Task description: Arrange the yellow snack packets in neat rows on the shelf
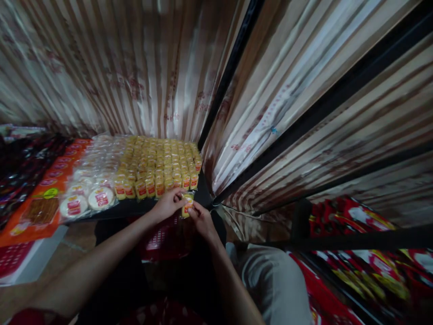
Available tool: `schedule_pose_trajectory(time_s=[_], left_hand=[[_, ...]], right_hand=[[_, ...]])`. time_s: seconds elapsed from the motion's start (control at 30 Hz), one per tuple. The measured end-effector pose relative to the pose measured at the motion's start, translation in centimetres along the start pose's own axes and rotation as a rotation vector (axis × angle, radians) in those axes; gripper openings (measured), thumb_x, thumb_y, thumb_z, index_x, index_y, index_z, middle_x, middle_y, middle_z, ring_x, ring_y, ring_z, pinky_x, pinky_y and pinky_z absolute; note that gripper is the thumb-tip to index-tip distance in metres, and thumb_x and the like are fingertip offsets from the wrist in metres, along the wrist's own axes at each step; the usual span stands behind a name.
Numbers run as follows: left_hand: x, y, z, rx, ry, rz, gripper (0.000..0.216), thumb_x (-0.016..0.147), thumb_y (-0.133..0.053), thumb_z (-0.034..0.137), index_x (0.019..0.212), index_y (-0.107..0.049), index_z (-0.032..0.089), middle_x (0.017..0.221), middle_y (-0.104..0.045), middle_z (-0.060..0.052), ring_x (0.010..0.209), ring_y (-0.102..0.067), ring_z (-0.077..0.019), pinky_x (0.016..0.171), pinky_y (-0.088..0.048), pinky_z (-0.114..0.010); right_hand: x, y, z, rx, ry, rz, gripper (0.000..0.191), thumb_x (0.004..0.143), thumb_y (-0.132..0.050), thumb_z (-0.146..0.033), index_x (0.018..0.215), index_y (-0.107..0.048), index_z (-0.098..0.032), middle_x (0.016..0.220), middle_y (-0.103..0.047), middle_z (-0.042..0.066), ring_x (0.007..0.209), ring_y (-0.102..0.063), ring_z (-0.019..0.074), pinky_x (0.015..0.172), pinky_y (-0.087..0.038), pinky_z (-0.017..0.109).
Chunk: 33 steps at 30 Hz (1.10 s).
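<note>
Packet [187,206], small, yellow, clear-wrapped, red-and-white label on its face, held between both hands. Left hand [169,203]: thumb and forefinger pinching the left edge, other fingers curled in. Right hand [204,222]: thumb and fingertips pinching the lower right side. Label lettering too small and blurred to read. Just beyond the fingertips, rows of yellow packets [158,163] packed close on a black table [135,207]; nearest ones show red labels, print illegible. Left of the fingers, past those rows, round white packs [100,197] in clear film, red-and-white labels, wording likewise unclear. Farther left, an orange sheet [15,230] with a column of pale round emblems, a yellow-green oval [50,193] and a picture or pack of brown sticks [41,211]; cannot tell which. Below the fingers, a red basket [152,246], partly hidden by the forearms. Ahead and above, a striped curtain [152,67] bearing reddish printed marks like characters, unreadable here. Right of the hands, a grey-clothed knee [274,275]; well beyond it, red, white and yellow packs [372,266], their markings blurred.
</note>
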<state>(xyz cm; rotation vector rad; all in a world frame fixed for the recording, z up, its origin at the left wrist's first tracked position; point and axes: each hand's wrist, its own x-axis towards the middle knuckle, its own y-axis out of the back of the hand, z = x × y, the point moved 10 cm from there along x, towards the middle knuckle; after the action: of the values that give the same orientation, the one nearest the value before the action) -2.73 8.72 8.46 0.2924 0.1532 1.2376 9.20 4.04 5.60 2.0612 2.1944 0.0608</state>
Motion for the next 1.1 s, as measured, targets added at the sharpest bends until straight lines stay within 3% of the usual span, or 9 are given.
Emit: schedule_pose_trajectory(time_s=[0.07, 0.17, 0.33, 0.53, 0.67, 0.83, 1.1], left_hand=[[1.4, -0.3, 1.0, 0.017, -0.042, -0.033, 0.029, 0.074, -0.06, 0.031, 0.1, -0.063, 0.017, 0.08, -0.063, -0.001, 0.066, -0.054, -0.0118, 0.062, -0.044, -0.022], [3.7, -0.7, 2.5, 0.051, -0.111, -0.048, 0.028, 0.076, -0.059, 0.029, 0.1, -0.062, 0.016, 0.078, -0.063, -0.001, 0.065, -0.055, -0.0119, 0.062, -0.045, -0.022], [8.1, 0.8, 5.6, 0.154, -0.14, 0.117, 0.034, 0.076, -0.058, 0.021, 0.11, -0.058, 0.014, 0.074, -0.06, 0.001, 0.063, -0.054, -0.0111, 0.064, -0.045, -0.023], [13.4, 0.5, 9.0, 0.307, -0.196, 0.198, 0.037, 0.078, -0.058, 0.019, 0.115, -0.055, 0.016, 0.088, -0.064, -0.003, 0.076, -0.059, -0.0141, 0.075, -0.047, -0.027], [15.9, -1.2, 8.8, 0.406, -0.209, 0.158, 0.036, 0.079, -0.055, 0.014, 0.115, -0.055, 0.016, 0.099, -0.064, -0.005, 0.085, -0.061, -0.015, 0.081, -0.048, -0.028], [16.9, -3.2, 6.3, 0.553, -0.195, 0.041, 0.031, 0.079, -0.055, 0.015, 0.11, -0.059, 0.018, 0.102, -0.065, -0.005, 0.089, -0.062, -0.0161, 0.083, -0.048, -0.028], [17.8, -4.0, 5.5, 0.567, -0.174, 0.01, 0.025, 0.081, -0.055, 0.018, 0.105, -0.06, 0.019, 0.104, -0.066, -0.004, 0.092, -0.062, -0.0144, 0.083, -0.048, -0.024]], right_hand=[[0.8, 0.6, -0.4, -0.007, 0.025, 0.024, 0.041, 0.077, -0.055, -0.04, 0.112, -0.061, -0.021, 0.103, -0.067, 0.004, 0.089, -0.063, 0.0194, 0.083, -0.05, 0.031], [2.1, 2.5, -1.0, -0.052, 0.079, 0.167, 0.045, 0.078, -0.055, -0.04, 0.117, -0.059, -0.02, 0.107, -0.065, 0.006, 0.09, -0.062, 0.019, 0.084, -0.05, 0.032], [3.4, 5.7, -2.0, -0.169, 0.189, 0.433, 0.051, 0.082, -0.051, -0.039, 0.125, -0.052, -0.014, 0.12, -0.057, 0.014, 0.102, -0.058, 0.0197, 0.088, -0.049, 0.032], [4.3, 7.5, -2.1, -0.2, 0.204, 0.542, 0.046, 0.084, -0.047, -0.038, 0.122, -0.052, -0.012, 0.12, -0.055, 0.016, 0.1, -0.059, 0.0198, 0.084, -0.051, 0.034], [5.1, 7.7, -2.1, -0.207, 0.203, 0.574, 0.044, 0.085, -0.043, -0.036, 0.121, -0.052, -0.013, 0.121, -0.056, 0.015, 0.105, -0.058, 0.0201, 0.089, -0.048, 0.036], [7.0, 7.9, -0.3, -0.166, 0.108, 0.611, 0.047, 0.087, -0.037, -0.04, 0.124, -0.051, -0.013, 0.125, -0.056, 0.014, 0.114, -0.052, 0.0202, 0.101, -0.038, 0.038], [9.9, 9.3, 3.0, -0.095, 0.065, 0.632, 0.053, 0.088, -0.034, -0.046, 0.129, -0.048, -0.016, 0.129, -0.054, 0.01, 0.122, -0.046, 0.0207, 0.102, -0.035, 0.037]])
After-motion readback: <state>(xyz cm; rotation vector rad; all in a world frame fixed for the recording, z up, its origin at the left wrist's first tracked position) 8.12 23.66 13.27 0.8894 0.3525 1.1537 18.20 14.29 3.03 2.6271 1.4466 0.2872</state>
